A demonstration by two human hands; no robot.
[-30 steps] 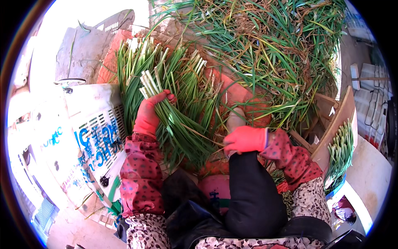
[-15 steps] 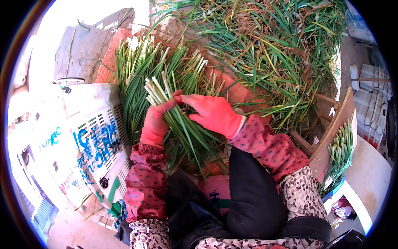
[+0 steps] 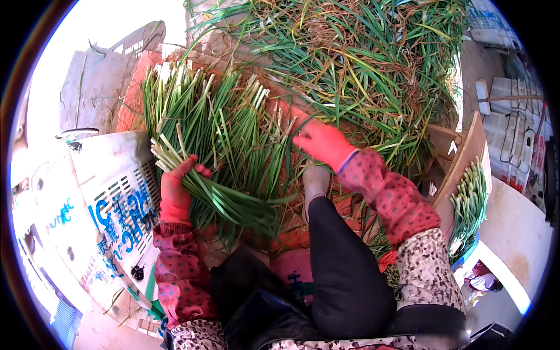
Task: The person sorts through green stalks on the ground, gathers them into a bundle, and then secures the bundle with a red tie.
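Note:
My left hand (image 3: pixel 178 186), in a red rubber glove, is closed around a bunch of leafy green stalks (image 3: pixel 233 201). Their pale cut ends point up and left past the thumb, while the leaves trail to the right. Behind it, more stalks (image 3: pixel 216 111) lie in loose bundles, pale ends away from me. My right hand (image 3: pixel 326 143), gloved the same way, is off the bunch, by the right edge of these bundles. Its fingers reach left and seem apart, with nothing visible in them; their tips partly blend into the orange surface (image 3: pixel 303 116) behind.
A large heap of uncleaned green stalks with brown roots (image 3: pixel 373 58) spreads across the far side. A white slotted crate (image 3: pixel 116 175) stands at left. On the right, beside a wooden board (image 3: pixel 461 154), are more bundled stalks (image 3: pixel 469 198). My foot (image 3: pixel 315 181) is below my right hand.
My left hand has carried the bunch left and slightly toward me. My right hand has come away from the bunch and moved right. The view has shifted somewhat.

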